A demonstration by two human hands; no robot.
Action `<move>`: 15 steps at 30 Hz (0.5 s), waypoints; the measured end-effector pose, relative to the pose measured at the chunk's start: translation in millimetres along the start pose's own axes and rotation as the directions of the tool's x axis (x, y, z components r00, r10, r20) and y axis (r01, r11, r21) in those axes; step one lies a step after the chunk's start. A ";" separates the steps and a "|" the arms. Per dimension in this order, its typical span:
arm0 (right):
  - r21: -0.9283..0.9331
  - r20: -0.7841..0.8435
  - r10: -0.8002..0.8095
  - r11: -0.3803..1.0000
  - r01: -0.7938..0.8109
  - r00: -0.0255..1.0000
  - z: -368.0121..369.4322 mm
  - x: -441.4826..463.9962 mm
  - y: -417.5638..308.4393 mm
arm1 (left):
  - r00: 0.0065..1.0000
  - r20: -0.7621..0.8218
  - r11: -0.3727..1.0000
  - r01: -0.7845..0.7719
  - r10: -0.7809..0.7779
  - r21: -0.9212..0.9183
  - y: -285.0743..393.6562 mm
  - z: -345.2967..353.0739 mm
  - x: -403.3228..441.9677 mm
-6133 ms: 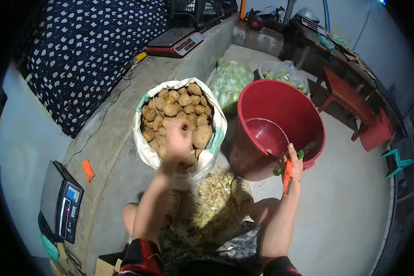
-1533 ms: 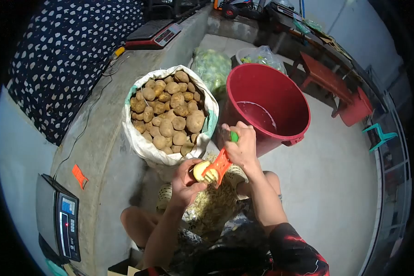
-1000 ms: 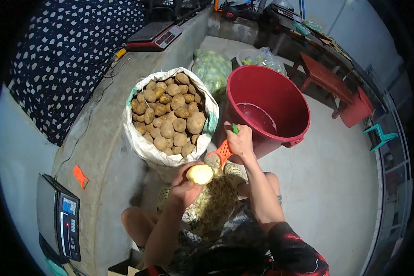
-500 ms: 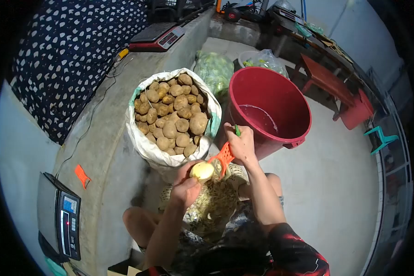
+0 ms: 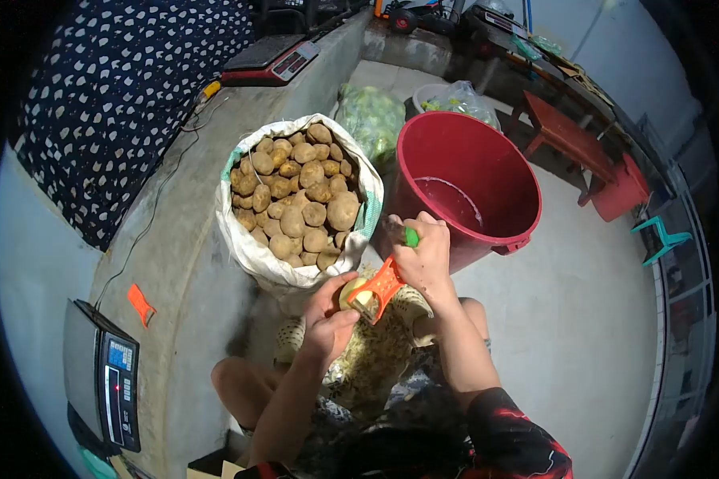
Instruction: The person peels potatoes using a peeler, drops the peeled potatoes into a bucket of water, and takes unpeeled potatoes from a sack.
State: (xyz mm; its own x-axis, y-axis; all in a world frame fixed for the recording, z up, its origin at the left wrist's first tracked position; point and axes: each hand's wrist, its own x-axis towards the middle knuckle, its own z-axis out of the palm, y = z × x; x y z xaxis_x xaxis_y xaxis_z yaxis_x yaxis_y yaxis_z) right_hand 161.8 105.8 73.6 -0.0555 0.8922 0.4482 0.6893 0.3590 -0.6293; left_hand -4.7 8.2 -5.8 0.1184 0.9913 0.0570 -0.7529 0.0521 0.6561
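A pale, peeled-looking potato (image 5: 351, 294) is held in my left hand (image 5: 327, 319), its fingers wrapped round the near side. My right hand (image 5: 425, 254) grips an orange peeler (image 5: 386, 287), whose blade end lies over the potato. Something green sticks out between the fingers of that hand. Just beyond my hands stands a white sack (image 5: 295, 276) full of brown potatoes (image 5: 293, 221). To its right is a large red tub (image 5: 467, 233) with a little liquid at the bottom. Peelings (image 5: 367, 351) are heaped on the floor between my feet.
A second orange peeler (image 5: 141, 304) lies on the concrete ledge at left, near a black scale (image 5: 118, 391). A red scale (image 5: 270, 61) sits farther along. Bagged green vegetables (image 5: 371, 120) stand behind the tub. At right are a red bench (image 5: 567, 132) and a green stool (image 5: 661, 239).
My left hand took a potato after reaching into the sack earlier. Since half a second ago, the peeler has moved left and down onto the potato, and my right hand has turned.
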 end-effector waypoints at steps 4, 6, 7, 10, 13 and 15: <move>-0.040 -0.009 -0.049 0.998 0.048 0.999 3.2 0.2 3.6 | 0.993 0.052 0.993 0.102 -0.105 0.062 0.2 -9.6 -0.6; -0.061 -0.011 -0.096 0.994 0.095 0.995 2.8 0.6 2.0 | 0.991 0.089 0.981 0.085 -0.102 0.176 7.3 -6.8 0.5; -0.060 -0.007 -0.092 0.994 0.091 0.996 0.3 -0.3 0.3 | 0.986 0.124 0.956 0.069 -0.108 0.287 9.3 -5.1 -0.2; -0.101 0.039 -0.116 0.988 0.119 0.993 -9.7 -0.1 -7.7 | 0.982 0.162 0.932 0.027 -0.092 0.362 13.3 -3.6 -0.2; -0.128 0.015 -0.144 0.981 0.144 0.990 -5.8 2.1 3.4 | 0.984 0.149 0.876 0.014 -0.098 0.482 22.2 8.8 -2.0; -0.020 0.045 0.026 0.999 -0.025 0.999 8.6 12.1 30.0 | 0.980 0.152 0.937 0.070 -0.129 0.342 14.8 -0.3 -1.7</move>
State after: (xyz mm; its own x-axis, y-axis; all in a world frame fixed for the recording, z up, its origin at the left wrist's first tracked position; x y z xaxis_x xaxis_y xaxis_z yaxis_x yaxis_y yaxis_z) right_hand 175.6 129.8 54.7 -0.0698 0.9127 0.4026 0.7046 0.3308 -0.6278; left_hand -16.2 7.3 3.6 0.3110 0.9465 0.0858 -0.4755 0.0768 0.8764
